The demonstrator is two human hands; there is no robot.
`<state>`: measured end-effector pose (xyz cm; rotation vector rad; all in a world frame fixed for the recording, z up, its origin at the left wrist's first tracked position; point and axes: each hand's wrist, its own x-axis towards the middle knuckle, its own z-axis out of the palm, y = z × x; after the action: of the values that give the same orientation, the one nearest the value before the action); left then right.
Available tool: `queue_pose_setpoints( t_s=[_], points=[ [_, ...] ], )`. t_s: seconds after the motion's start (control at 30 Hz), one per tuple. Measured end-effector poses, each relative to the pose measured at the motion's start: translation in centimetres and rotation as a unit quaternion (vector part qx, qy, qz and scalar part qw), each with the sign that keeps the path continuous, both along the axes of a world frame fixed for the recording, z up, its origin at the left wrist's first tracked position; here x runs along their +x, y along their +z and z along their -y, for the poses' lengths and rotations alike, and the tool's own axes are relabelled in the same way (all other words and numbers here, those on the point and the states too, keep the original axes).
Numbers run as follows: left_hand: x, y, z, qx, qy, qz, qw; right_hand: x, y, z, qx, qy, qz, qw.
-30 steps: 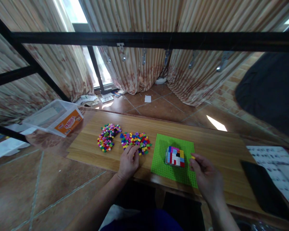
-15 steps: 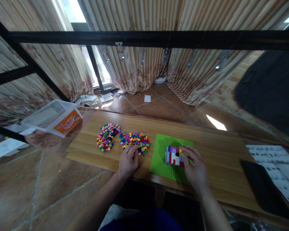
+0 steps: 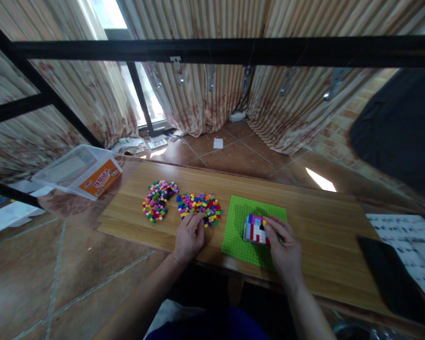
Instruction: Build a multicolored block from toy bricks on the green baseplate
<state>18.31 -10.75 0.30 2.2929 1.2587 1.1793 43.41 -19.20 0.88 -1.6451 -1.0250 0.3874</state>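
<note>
On a green studded baseplate (image 3: 233, 236) stands a block built from toy bricks (image 3: 256, 231), its top a patchwork of blue, pink, red, white and black. My right hand (image 3: 285, 243) reaches over its right side, thumb and forefinger closed on a small yellow toy brick (image 3: 264, 222) at the top. My left hand (image 3: 190, 237) rests at the near edge of a pile of loose toy bricks (image 3: 198, 203), thumb and fingers drawn together. Whatever lies between those left fingertips is too small to make out.
A second heap of loose bricks (image 3: 155, 203) lies farther left on the wooden table (image 3: 321, 236). Beyond its left end sits a clear plastic box (image 3: 78, 170) with an orange label. A dark flat object (image 3: 392, 278) and a printed sheet (image 3: 406, 241) lie at right. A black bar (image 3: 212, 51) crosses above.
My right hand has shifted very slightly at the top of the brick block, fingers still at the yellow brick. The left hand stays by the pile. The view has tilted a little.
</note>
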Motion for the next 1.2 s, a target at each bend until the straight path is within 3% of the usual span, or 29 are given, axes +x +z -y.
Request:
queue_pose_setpoints(
  t_s=[0.17, 0.47, 1.2],
  points=[
    [0.0, 0.1, 0.0, 0.006, 0.000, 0.002, 1.000, -0.2, -0.3, 0.3, -0.003, -0.004, -0.034, 0.999],
    [0.1, 0.1, 0.0, 0.003, -0.005, -0.001, 1.000, 0.2, 0.7, 0.9, -0.013, -0.007, 0.073, 0.997],
    [0.3, 0.4, 0.0, 0.000, -0.005, 0.003, 1.000, -0.3, 1.5, 0.1, -0.013, 0.004, 0.124, 0.992]
  ],
)
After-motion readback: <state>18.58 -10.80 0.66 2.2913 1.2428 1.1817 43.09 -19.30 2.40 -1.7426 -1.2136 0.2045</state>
